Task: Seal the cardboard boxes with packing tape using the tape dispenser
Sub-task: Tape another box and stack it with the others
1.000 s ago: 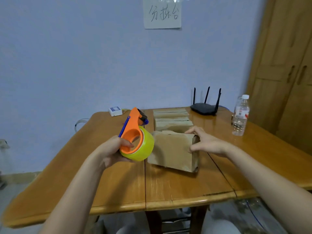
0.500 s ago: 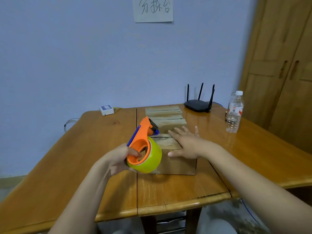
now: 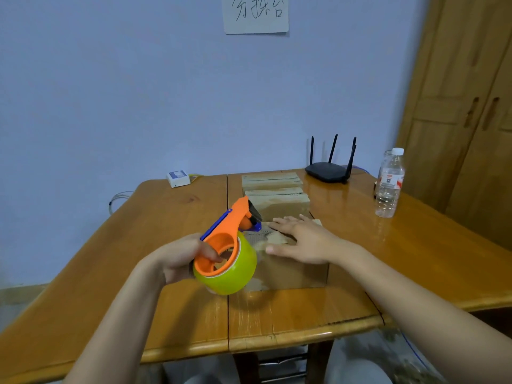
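A brown cardboard box [image 3: 293,274] stands on the wooden table [image 3: 155,245] just ahead of me. My right hand [image 3: 300,241] lies flat on its top with straight fingers, pressing the flaps down. My left hand [image 3: 180,257] grips an orange tape dispenser [image 3: 227,245] carrying a yellow-green roll of tape, held at the box's left near corner with its blue-edged cutter tip over the box top. Two more cardboard boxes [image 3: 277,196] sit in a row behind the first one.
A black router [image 3: 328,169] with antennas stands at the back of the table, a clear water bottle [image 3: 389,184] at the right, and a small white device [image 3: 178,178] at the back left. Wooden cupboard doors [image 3: 471,106] rise on the right.
The box was tilted and held by its right end; it now stands flat with my right hand pressing on top. The dispenser has moved down and closer to the box.
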`<move>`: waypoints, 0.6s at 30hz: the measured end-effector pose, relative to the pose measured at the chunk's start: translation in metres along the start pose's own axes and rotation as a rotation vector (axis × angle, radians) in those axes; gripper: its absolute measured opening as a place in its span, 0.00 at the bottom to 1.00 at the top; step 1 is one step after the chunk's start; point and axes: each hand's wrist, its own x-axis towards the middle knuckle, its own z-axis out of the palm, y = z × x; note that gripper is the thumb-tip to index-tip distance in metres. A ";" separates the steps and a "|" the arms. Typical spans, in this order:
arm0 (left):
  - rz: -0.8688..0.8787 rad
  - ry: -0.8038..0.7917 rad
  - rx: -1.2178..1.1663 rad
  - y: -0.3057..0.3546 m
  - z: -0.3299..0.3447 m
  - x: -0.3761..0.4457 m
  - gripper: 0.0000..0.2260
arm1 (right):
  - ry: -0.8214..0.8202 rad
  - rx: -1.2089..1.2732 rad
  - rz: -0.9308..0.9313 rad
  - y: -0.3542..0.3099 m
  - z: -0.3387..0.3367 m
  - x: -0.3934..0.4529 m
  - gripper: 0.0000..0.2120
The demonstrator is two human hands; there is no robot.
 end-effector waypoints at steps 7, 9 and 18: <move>-0.017 -0.061 0.128 0.015 -0.013 -0.012 0.19 | 0.562 0.552 0.031 -0.018 -0.030 -0.009 0.15; -0.018 -0.048 0.124 0.018 -0.014 -0.013 0.20 | 0.664 0.686 -0.024 -0.032 -0.039 -0.014 0.12; -0.034 -0.103 0.177 0.021 -0.011 -0.010 0.20 | 0.467 0.538 -0.060 -0.047 -0.040 -0.019 0.13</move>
